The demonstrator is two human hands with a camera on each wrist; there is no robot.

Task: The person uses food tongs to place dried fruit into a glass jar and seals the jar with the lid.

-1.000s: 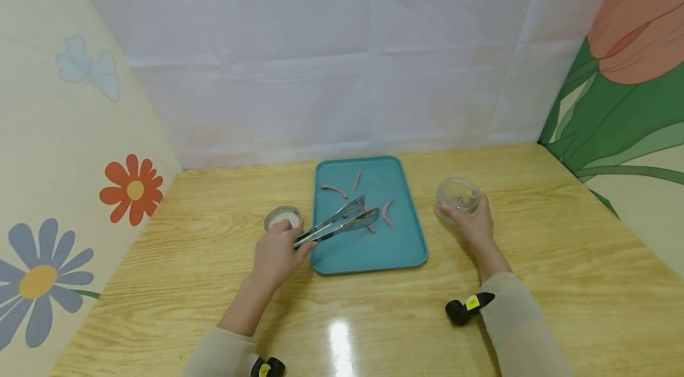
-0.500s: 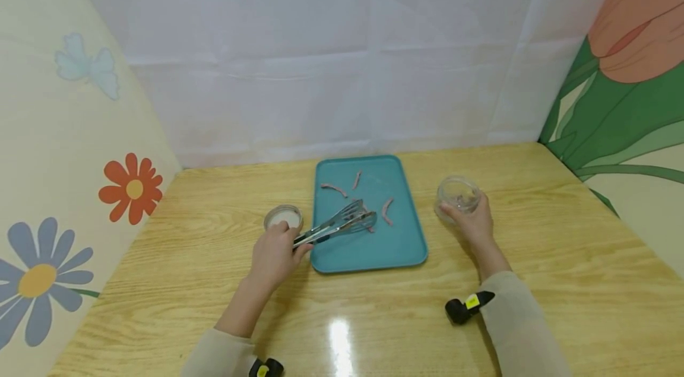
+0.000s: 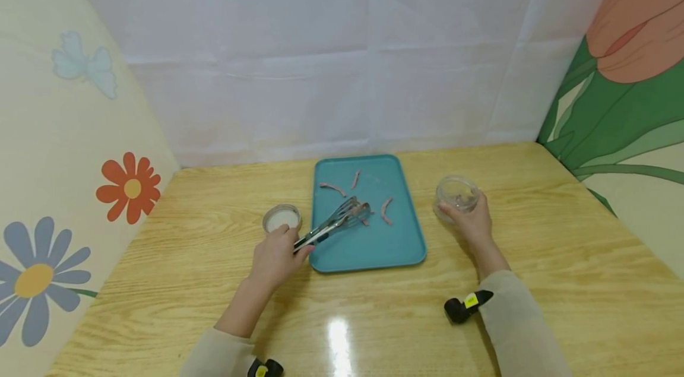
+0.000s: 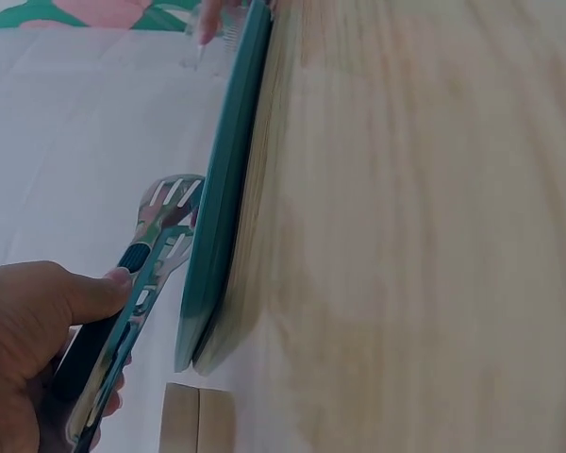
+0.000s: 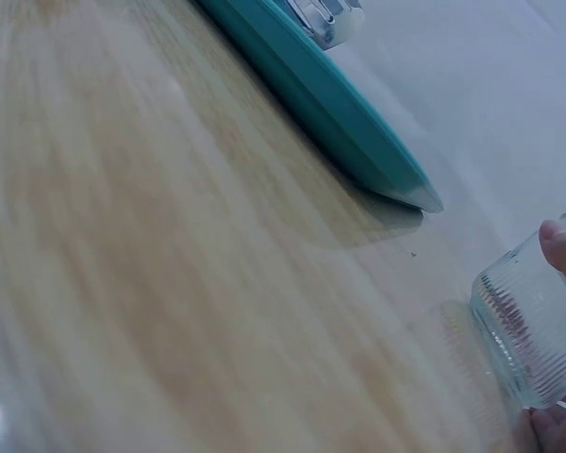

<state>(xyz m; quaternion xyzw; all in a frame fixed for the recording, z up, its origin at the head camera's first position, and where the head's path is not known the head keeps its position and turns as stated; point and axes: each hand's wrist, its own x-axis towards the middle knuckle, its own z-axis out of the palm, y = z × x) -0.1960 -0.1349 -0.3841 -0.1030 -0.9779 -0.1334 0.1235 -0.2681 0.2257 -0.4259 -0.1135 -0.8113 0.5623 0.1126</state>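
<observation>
Tongs (image 3: 335,221) at frame centre, gripped by left hand (image 3: 276,259), should probably pinch the pink strip (image 3: 366,222) mid-length, lightly (right hand (image 3: 475,225) grips glass jar (image 3: 454,194), right of centre).

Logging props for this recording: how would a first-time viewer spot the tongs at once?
On the wooden table sits a blue tray. Across its left edge reach the tongs, gripped by the left hand. Silvery and slotted, they differ plainly from the thin pink strips nearby.
</observation>
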